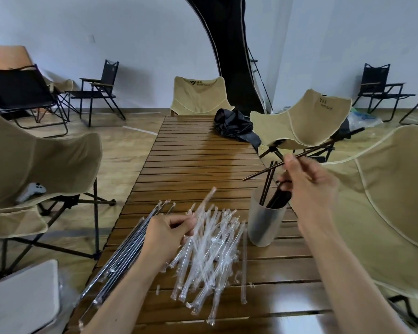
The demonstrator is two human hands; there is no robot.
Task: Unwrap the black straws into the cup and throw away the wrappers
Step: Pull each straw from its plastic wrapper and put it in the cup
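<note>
The slatted wooden table (198, 165) runs forward from under both hands. Tan folding chairs stand on either side – one (34, 160) out beyond the left hand, one (396, 201) beside the right forearm.

A pile of clear empty wrappers (210, 247) lies on the table between the two forearms, touching the left hand. A row of wrapped straws (121, 256) lies just outside the left wrist, at the table edge.

The frosted cup (266, 220) stands upright just below the right hand, holding several black straws (269, 189).

Left hand (164, 237): fingers curled, gripping a wrapper (209, 201) that slants up and away from it.

Right hand (309, 184): raised above the cup, pinching one black straw (263, 171) – the straw is tilted, its lower end pointing toward the left hand's side.
</note>
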